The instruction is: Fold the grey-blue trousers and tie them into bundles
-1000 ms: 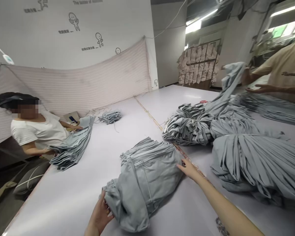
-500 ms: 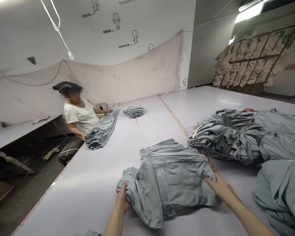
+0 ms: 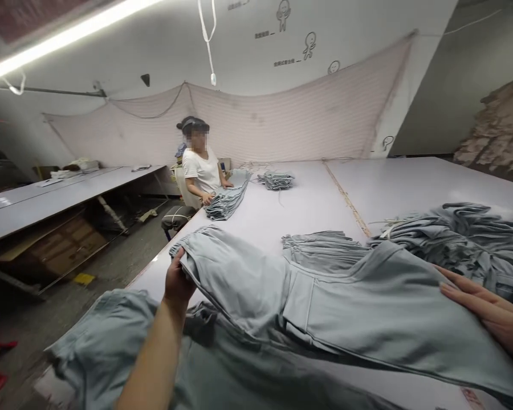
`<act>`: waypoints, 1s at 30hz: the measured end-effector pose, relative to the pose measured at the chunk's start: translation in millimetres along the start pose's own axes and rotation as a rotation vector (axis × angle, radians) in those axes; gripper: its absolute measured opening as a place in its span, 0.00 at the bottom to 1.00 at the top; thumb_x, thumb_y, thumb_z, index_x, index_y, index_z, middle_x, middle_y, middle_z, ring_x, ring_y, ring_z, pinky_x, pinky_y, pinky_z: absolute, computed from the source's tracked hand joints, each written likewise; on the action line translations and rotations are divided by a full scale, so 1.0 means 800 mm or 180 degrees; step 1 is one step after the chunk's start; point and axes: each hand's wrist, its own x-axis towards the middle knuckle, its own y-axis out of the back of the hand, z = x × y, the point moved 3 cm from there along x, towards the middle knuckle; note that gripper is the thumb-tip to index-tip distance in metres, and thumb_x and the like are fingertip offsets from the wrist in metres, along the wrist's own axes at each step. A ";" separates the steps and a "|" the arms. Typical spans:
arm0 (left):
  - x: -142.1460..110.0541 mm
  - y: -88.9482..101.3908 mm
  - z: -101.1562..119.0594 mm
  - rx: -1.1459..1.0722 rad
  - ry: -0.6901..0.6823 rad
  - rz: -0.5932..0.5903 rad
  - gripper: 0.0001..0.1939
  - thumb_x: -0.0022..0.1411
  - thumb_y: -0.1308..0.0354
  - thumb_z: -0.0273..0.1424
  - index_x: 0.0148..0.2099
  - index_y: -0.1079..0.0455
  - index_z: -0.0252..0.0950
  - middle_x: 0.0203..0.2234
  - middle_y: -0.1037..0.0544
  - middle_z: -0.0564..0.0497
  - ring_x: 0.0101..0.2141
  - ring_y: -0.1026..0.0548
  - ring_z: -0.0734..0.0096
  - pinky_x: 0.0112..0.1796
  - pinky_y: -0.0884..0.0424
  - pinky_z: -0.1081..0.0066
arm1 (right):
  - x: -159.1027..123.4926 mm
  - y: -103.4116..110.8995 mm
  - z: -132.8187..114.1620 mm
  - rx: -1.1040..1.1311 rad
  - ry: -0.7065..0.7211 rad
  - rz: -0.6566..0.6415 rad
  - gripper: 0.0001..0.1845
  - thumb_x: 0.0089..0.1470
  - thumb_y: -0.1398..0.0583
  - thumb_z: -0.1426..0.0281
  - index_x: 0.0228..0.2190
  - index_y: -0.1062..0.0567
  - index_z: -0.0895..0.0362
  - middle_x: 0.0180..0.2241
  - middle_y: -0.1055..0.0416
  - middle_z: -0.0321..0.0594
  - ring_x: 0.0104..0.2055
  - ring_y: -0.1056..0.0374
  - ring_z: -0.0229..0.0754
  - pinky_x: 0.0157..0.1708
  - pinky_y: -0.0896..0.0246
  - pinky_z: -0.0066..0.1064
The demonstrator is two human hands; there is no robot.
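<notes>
Gripping a grey-blue garment (image 3: 243, 279) over a pale table (image 3: 299, 210), the left hand (image 3: 179, 280) has its fingers clamped on one gathered end; the right hand (image 3: 487, 304) lies outstretched farther along, its grip impossible to tell, the wide hold apparently keeping the garment spread

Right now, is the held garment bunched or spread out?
Spread out lengthwise: the garment runs from the left hand at its gathered edge across to the right hand.

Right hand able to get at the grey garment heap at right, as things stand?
Probably yes: the heap lies just beyond the right hand, seemingly unblocked, though that hand is against the spread garment.
</notes>
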 end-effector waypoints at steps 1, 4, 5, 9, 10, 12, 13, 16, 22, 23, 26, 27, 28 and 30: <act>-0.015 0.013 0.018 0.0021 -0.0066 0.0030 0.17 0.66 0.54 0.34 0.47 0.28 0.34 0.31 0.18 0.50 0.42 0.22 0.66 0.49 0.28 0.69 | -0.007 -0.003 0.009 -0.0078 -0.0042 -0.0157 0.41 0.33 0.32 0.58 0.53 0.30 0.43 0.53 0.30 0.46 0.47 0.28 0.54 0.42 0.28 0.41; -0.051 0.059 0.053 0.0137 -0.0099 0.0092 0.18 0.66 0.55 0.36 0.49 0.29 0.34 0.33 0.18 0.49 0.43 0.22 0.65 0.50 0.28 0.68 | -0.030 -0.038 0.049 -0.0325 -0.0108 -0.0473 0.37 0.32 0.32 0.56 0.49 0.26 0.44 0.55 0.32 0.41 0.55 0.34 0.52 0.48 0.32 0.36; -0.059 0.075 0.060 0.0179 -0.0069 0.0107 0.18 0.66 0.55 0.35 0.49 0.29 0.33 0.33 0.18 0.49 0.42 0.22 0.66 0.49 0.28 0.68 | -0.042 -0.058 0.063 -0.0384 -0.0124 -0.0510 0.35 0.33 0.33 0.55 0.48 0.25 0.45 0.55 0.32 0.40 0.56 0.35 0.52 0.48 0.32 0.35; -0.079 0.129 0.090 0.0253 0.0103 0.0163 0.18 0.66 0.57 0.30 0.51 0.30 0.30 0.33 0.18 0.47 0.40 0.21 0.67 0.49 0.27 0.66 | -0.107 -0.149 0.089 -0.0469 -0.0311 -0.0574 0.37 0.38 0.37 0.53 0.52 0.28 0.50 0.54 0.31 0.41 0.52 0.31 0.53 0.43 0.29 0.33; -0.082 0.138 0.102 0.0259 0.0134 0.0164 0.18 0.66 0.57 0.30 0.51 0.31 0.30 0.34 0.17 0.46 0.41 0.21 0.66 0.49 0.28 0.65 | -0.125 -0.168 0.085 -0.0491 -0.0300 -0.0594 0.40 0.38 0.37 0.53 0.54 0.30 0.50 0.54 0.31 0.41 0.52 0.31 0.53 0.42 0.29 0.32; -0.086 0.153 0.131 0.0245 0.0147 0.0169 0.19 0.66 0.55 0.33 0.52 0.31 0.31 0.36 0.18 0.46 0.44 0.22 0.64 0.51 0.29 0.64 | -0.160 -0.192 0.072 -0.0603 -0.0094 -0.0536 0.42 0.38 0.37 0.51 0.56 0.33 0.49 0.56 0.32 0.40 0.53 0.32 0.52 0.43 0.30 0.31; -0.088 0.162 0.147 0.0227 0.0133 0.0194 0.20 0.65 0.54 0.35 0.53 0.31 0.32 0.38 0.18 0.45 0.45 0.23 0.63 0.51 0.29 0.63 | -0.175 -0.198 0.066 -0.0700 0.0043 -0.0469 0.42 0.38 0.38 0.49 0.56 0.32 0.49 0.57 0.33 0.39 0.54 0.33 0.52 0.44 0.30 0.31; -0.091 0.199 0.184 0.0243 0.0147 0.0429 0.22 0.64 0.54 0.37 0.56 0.32 0.34 0.42 0.19 0.44 0.49 0.25 0.60 0.53 0.31 0.61 | -0.201 -0.207 0.077 -0.0934 0.0253 -0.0359 0.40 0.38 0.39 0.47 0.54 0.30 0.47 0.58 0.35 0.39 0.56 0.35 0.54 0.48 0.32 0.34; -0.088 0.319 0.186 0.1219 0.0418 0.1294 0.20 0.62 0.51 0.27 0.56 0.34 0.29 0.41 0.19 0.41 0.49 0.25 0.59 0.53 0.29 0.59 | -0.172 -0.248 0.253 -0.1931 0.0531 -0.0308 0.33 0.38 0.45 0.54 0.45 0.23 0.56 0.51 0.28 0.47 0.57 0.36 0.56 0.57 0.42 0.40; -0.087 0.334 0.183 0.1301 0.0461 0.1381 0.20 0.62 0.50 0.26 0.56 0.33 0.29 0.41 0.19 0.41 0.49 0.25 0.60 0.52 0.29 0.59 | -0.167 -0.259 0.287 -0.2184 0.0455 -0.0348 0.33 0.38 0.46 0.56 0.45 0.23 0.58 0.50 0.27 0.48 0.56 0.35 0.55 0.57 0.42 0.40; -0.086 0.360 0.181 0.1304 0.0576 0.1448 0.18 0.61 0.49 0.25 0.53 0.32 0.30 0.41 0.19 0.43 0.50 0.25 0.61 0.52 0.29 0.59 | -0.164 -0.283 0.358 -0.2720 0.0302 -0.0487 0.35 0.44 0.52 0.61 0.53 0.29 0.59 0.51 0.28 0.46 0.55 0.33 0.51 0.55 0.39 0.38; -0.087 0.363 0.182 0.1295 0.0618 0.1442 0.17 0.62 0.49 0.25 0.52 0.31 0.31 0.42 0.19 0.43 0.50 0.26 0.61 0.53 0.29 0.59 | -0.167 -0.287 0.368 -0.2842 0.0287 -0.0465 0.35 0.47 0.53 0.62 0.55 0.31 0.59 0.52 0.29 0.46 0.54 0.33 0.50 0.53 0.39 0.38; -0.088 0.366 0.184 0.1304 0.0642 0.1446 0.16 0.61 0.49 0.26 0.51 0.30 0.31 0.42 0.19 0.44 0.51 0.27 0.61 0.53 0.30 0.59 | -0.170 -0.288 0.373 -0.2952 0.0274 -0.0408 0.34 0.50 0.55 0.63 0.57 0.34 0.59 0.52 0.29 0.46 0.54 0.32 0.50 0.53 0.38 0.37; -0.091 0.374 0.187 0.1380 0.0668 0.1481 0.14 0.61 0.49 0.26 0.48 0.29 0.32 0.43 0.19 0.44 0.55 0.30 0.62 0.56 0.33 0.59 | -0.176 -0.286 0.370 -0.3142 0.0230 -0.0276 0.32 0.54 0.57 0.65 0.59 0.36 0.58 0.50 0.27 0.47 0.52 0.31 0.50 0.51 0.37 0.38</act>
